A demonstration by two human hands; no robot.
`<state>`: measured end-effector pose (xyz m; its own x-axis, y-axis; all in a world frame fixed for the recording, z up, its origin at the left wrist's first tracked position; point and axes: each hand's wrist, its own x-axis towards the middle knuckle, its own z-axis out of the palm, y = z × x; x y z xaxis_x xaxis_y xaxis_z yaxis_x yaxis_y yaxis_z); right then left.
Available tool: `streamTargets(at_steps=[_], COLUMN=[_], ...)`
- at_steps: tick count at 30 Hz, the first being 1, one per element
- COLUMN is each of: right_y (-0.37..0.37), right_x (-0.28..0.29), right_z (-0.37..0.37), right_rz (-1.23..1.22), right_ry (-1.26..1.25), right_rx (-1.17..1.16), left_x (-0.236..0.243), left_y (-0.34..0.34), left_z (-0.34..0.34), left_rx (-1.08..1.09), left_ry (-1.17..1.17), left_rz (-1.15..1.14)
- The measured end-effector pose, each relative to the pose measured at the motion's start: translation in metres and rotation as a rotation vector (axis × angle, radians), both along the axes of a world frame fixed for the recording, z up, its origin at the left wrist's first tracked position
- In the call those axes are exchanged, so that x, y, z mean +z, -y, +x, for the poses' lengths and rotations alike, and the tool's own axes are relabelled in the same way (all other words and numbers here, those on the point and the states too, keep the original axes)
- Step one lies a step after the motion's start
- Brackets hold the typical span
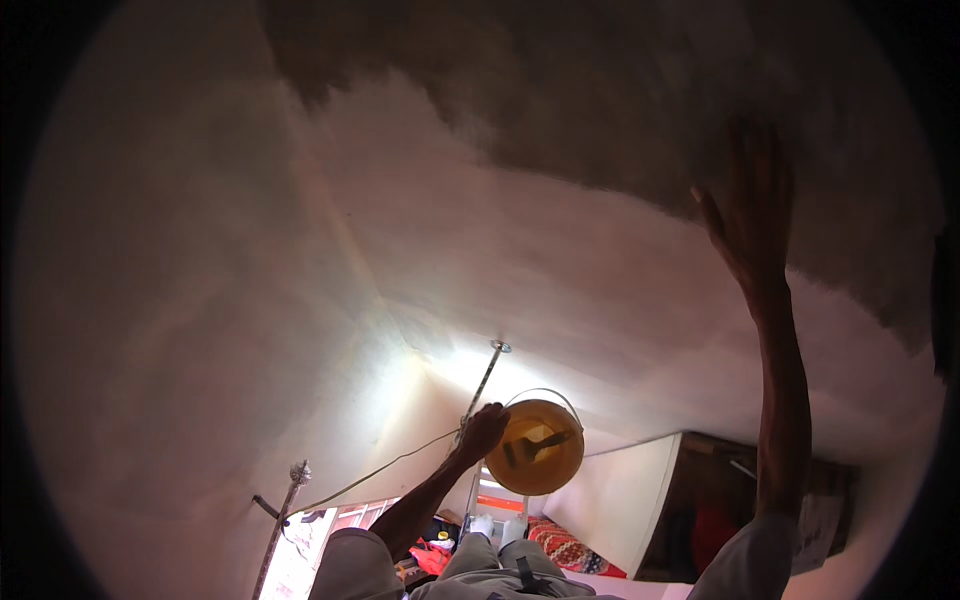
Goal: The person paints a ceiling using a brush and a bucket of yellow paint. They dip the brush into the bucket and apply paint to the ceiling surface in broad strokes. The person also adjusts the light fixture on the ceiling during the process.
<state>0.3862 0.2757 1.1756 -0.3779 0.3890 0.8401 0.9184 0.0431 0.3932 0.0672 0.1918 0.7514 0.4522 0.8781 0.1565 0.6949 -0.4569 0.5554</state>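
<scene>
My left hand (487,428) is closed at the side of a yellow bucket (497,478), holding it up in front of me. The bucket's thin wire handle (556,392) stands up in an arc over the rim. Inside lies a dark paintbrush (538,447); whatever else the bucket holds is hard to make out. Far up at the right, my right hand (752,215) reaches with fingers stretched out and nothing in them. It is at the dark, ragged-edged area of the ceiling (580,110), seemingly flat against it, though contact is hard to tell in the shadow.
A metal rod (485,380) hangs from the ceiling behind my left hand. From near it a cord (385,470) runs to a curtain rod (284,515) by a bright opening. Below are a ladder (498,490), red patterned cloth (565,548) and a cabinet (620,490).
</scene>
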Motion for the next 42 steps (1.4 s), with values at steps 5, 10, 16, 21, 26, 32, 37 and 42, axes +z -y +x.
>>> streamTargets(at_steps=[5, 10, 16, 21, 26, 32, 37, 42], right_y=[-0.006, 0.007, -0.007, -0.006, -0.01, -0.013, -0.032, 0.022], right_x=[-0.007, 0.007, -0.014, -0.016, -0.013, -0.012, -0.02, -0.024], right_z=[-0.001, -0.008, 0.007, 0.007, 0.016, 0.026, 0.011, 0.006], right_rz=[-0.041, -0.023, 0.036, 0.087, 0.147, 0.19, 0.182, -0.047], right_ry=[-0.058, -0.029, 0.059, 0.094, 0.141, 0.156, 0.134, 0.14], right_rx=[0.059, -0.025, -0.107, -0.07, 0.04, -0.048, 0.092, -0.033], left_x=[0.031, 0.052, 0.01, 0.051, 0.066, 0.092, 0.097, 0.084], left_y=[0.037, 0.06, 0.087, 0.097, 0.093, 0.085, 0.102, 0.092], left_z=[-0.033, -0.062, -0.096, -0.092, -0.085, -0.07, -0.067, -0.051], left_rx=[0.246, 0.339, 0.363, 0.429, 0.384, 0.276, 0.423, 0.251], left_ry=[0.093, 0.316, 0.541, 0.749, 0.871, 0.994, 1.044, 1.082], left_rz=[-0.491, -0.701, -0.865, -0.888, -0.849, -0.843, -0.855, -0.876])
